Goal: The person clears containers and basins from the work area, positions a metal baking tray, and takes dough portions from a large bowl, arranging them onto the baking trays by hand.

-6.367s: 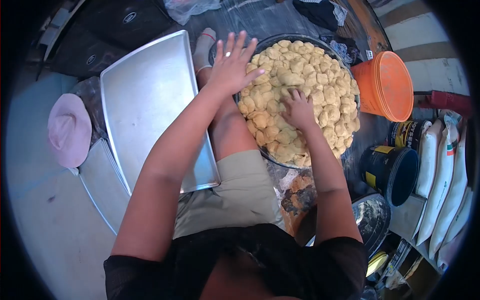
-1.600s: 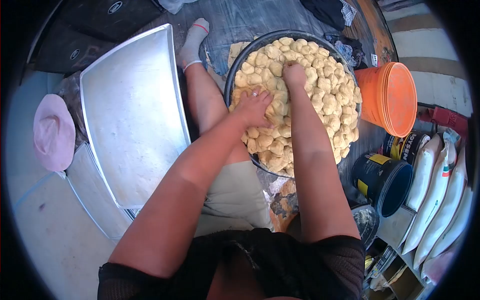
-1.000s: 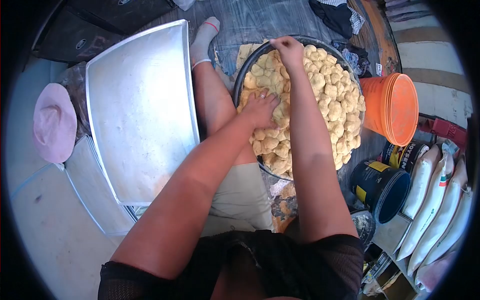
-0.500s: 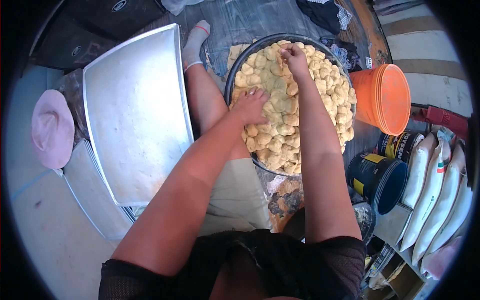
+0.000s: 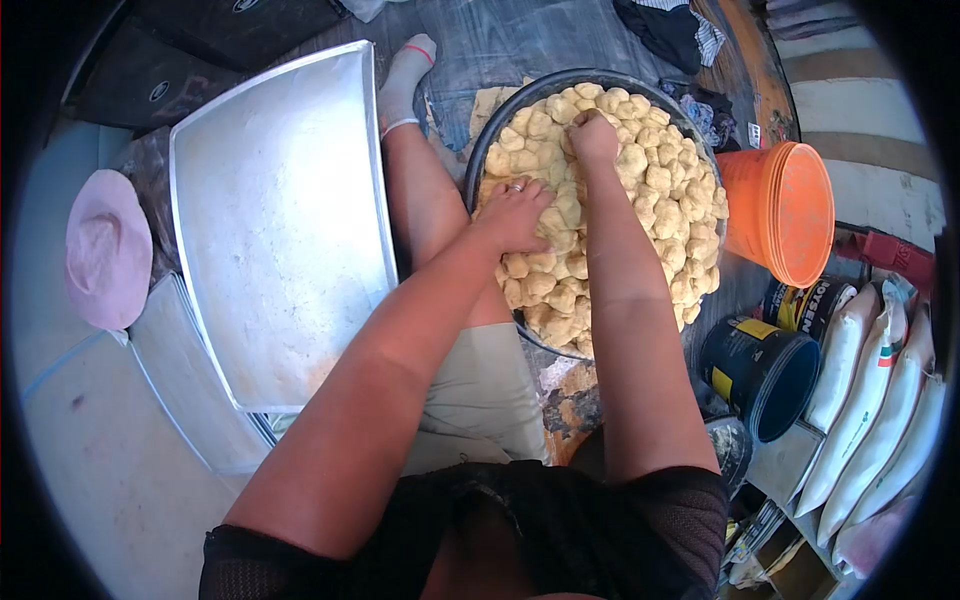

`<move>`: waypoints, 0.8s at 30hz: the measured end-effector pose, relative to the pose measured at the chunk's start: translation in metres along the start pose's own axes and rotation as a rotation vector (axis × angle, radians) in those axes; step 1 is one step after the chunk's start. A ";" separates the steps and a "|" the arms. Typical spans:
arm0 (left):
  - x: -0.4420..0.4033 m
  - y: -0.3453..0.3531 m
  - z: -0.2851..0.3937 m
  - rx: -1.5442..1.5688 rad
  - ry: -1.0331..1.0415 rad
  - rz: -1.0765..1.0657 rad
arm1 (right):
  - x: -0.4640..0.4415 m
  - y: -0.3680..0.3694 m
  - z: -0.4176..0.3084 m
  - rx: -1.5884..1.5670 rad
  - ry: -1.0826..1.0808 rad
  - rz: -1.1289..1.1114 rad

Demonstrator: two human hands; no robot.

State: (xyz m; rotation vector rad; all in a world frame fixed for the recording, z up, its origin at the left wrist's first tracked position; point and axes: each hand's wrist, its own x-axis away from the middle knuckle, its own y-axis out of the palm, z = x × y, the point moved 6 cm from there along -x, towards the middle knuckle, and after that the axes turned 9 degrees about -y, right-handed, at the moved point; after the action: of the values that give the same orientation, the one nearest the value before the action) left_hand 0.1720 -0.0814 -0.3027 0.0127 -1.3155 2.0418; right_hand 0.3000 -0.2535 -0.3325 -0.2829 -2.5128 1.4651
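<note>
A wide black basin [image 5: 478,130] is heaped with pale yellow dough balls [image 5: 660,185]. On the basin's left side my left hand [image 5: 514,214], with a ring on one finger, rests palm down with its fingers spread over the dough. My right hand [image 5: 594,138] is closed, knuckles up, down among the balls near the upper middle of the heap. Its fingertips are hidden, so what they grip cannot be made out.
A large metal tray [image 5: 280,230] stands to the left, with a pink hat [image 5: 108,248] beyond it. At right are an orange bucket [image 5: 785,215], a dark bucket [image 5: 760,375] and several white sacks [image 5: 865,400]. Dark clothes [image 5: 660,35] lie behind the basin.
My right hand has come down and nearer, from a raised pinch over the far part of the heap to a closed hand among the balls. My left hand stays on the dough.
</note>
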 end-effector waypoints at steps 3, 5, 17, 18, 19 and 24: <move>0.000 -0.004 0.002 0.005 -0.021 -0.028 | -0.021 0.014 0.025 -0.210 0.022 -0.022; 0.000 -0.004 0.001 0.012 -0.009 -0.009 | -0.033 0.017 0.020 -0.491 0.009 -0.067; -0.005 -0.001 -0.001 -0.102 -0.034 -0.068 | -0.114 0.069 -0.079 -0.721 -0.087 0.022; -0.004 -0.001 0.000 -0.101 -0.028 -0.071 | -0.111 0.063 -0.079 -0.750 -0.122 0.003; -0.004 0.001 -0.002 -0.057 -0.022 -0.058 | -0.104 0.051 -0.083 -0.779 -0.157 -0.014; 0.000 -0.005 -0.004 -0.020 -0.050 0.007 | -0.017 -0.002 -0.043 -0.138 -0.272 -0.321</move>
State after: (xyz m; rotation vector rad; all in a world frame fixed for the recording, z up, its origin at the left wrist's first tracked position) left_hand 0.1762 -0.0776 -0.3007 0.0504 -1.3680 2.0456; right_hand 0.3284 -0.2236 -0.3120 0.3077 -2.7116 1.2772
